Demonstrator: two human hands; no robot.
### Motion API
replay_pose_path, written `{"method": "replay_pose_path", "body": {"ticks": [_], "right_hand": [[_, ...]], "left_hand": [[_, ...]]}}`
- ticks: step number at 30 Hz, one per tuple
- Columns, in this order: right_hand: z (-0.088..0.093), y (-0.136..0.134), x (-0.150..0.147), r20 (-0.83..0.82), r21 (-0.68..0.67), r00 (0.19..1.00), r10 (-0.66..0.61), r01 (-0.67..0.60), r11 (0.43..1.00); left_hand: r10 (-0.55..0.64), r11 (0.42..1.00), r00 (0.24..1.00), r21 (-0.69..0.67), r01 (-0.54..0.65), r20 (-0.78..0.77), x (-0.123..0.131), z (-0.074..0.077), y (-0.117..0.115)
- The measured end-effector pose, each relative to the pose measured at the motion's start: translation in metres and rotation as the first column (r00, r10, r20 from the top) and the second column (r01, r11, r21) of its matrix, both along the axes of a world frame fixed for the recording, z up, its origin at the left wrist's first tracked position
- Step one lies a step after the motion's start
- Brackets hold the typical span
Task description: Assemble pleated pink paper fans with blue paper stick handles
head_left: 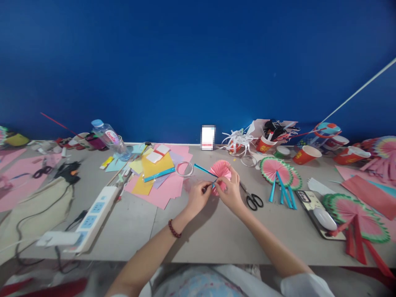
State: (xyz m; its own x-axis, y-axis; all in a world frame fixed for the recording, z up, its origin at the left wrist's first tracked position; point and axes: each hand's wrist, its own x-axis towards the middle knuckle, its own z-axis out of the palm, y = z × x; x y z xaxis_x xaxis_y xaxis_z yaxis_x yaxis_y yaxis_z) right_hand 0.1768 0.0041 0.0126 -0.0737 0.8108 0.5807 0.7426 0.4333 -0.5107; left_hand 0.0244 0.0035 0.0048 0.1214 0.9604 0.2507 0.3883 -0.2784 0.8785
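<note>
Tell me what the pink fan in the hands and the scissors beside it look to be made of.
Pink fan: matte paper, judging by its sharp pleats. Scissors: apparently metal blades, grey and thin, with black handles, likely plastic.

Grey table (198,235) against a deep blue wall (185,62). Near the middle, a pink pleated paper fan (220,171) with a light-blue stick (202,170). Toward the back edge, loose paper sheets (157,177) in pink, yellow, pale blue and lilac. Black-handled scissors (253,201) just right of centre. Further right, finished fans (280,173) in pink with green-and-white rims and blue handles; at the right edge, a larger fan (355,214), pink with a green border and red handles. Red paper cups (306,154) with yellow marks along the back edge. White power strip (95,214) with blue sockets toward the left edge. Dark red bead bracelet (174,229) on the left wrist.
</note>
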Motion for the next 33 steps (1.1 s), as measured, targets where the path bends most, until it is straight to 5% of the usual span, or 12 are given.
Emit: {"method": "replay_pose_path", "body": {"ticks": [13,20,33], "right_hand": [[-0.001,-0.004,-0.003,0.027,0.114,0.999,0.032,-0.035,0.993],[0.002,-0.005,0.000,0.004,0.161,1.000,0.005,-0.005,0.987],[0.001,-0.010,-0.005,0.048,0.197,0.996,0.068,-0.077,0.977]], "left_hand": [[0.073,0.993,0.995,-0.101,-0.066,0.072,-0.002,-0.004,0.006],[0.159,0.978,0.957,-0.174,-0.118,0.243,-0.002,0.000,0.011],[0.079,0.983,0.937,-0.184,-0.017,0.339,-0.003,-0.001,0.013]]}}
